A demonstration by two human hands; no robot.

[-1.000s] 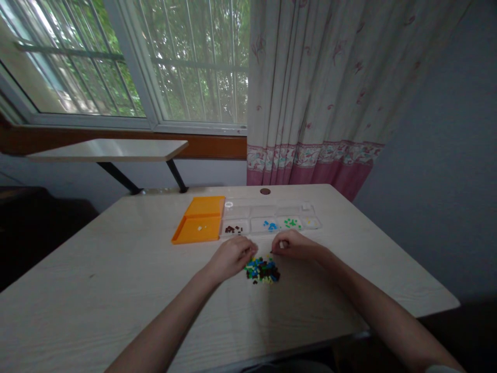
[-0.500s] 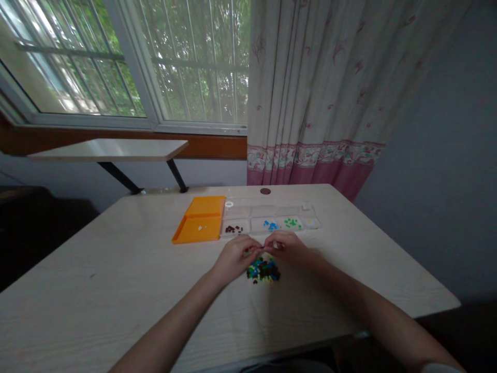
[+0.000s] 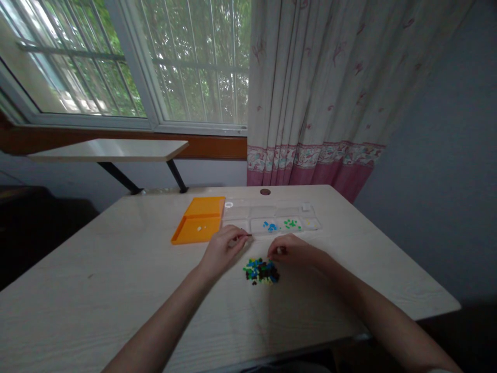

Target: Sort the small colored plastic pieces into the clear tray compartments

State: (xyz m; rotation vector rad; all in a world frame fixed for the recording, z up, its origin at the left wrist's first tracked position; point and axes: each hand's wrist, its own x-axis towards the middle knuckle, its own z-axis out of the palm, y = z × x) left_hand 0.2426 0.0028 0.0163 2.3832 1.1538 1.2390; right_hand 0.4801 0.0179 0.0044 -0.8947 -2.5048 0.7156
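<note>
A small heap of mixed beads (image 3: 261, 271), blue, green, yellow and dark, lies on the pale wooden table (image 3: 116, 290). My left hand (image 3: 222, 249) is just behind the heap, fingers pinched on a tiny dark piece over the near left cell of the clear sorting tray (image 3: 267, 213). My right hand (image 3: 293, 250) rests curled at the heap's right edge, fingertips pinched together on something too small to name. The tray's cells hold blue, green and pale beads.
An orange lid (image 3: 200, 221) lies open left of the tray with a white speck in it. A round hole (image 3: 265, 191) sits near the table's far edge. A curtain (image 3: 310, 93) and a window are behind; a small shelf (image 3: 108, 150) juts out at left.
My hands met above the heap half a second ago, then parted. The left hand has moved back toward the tray's left cell; the right has returned to the heap's right edge.
</note>
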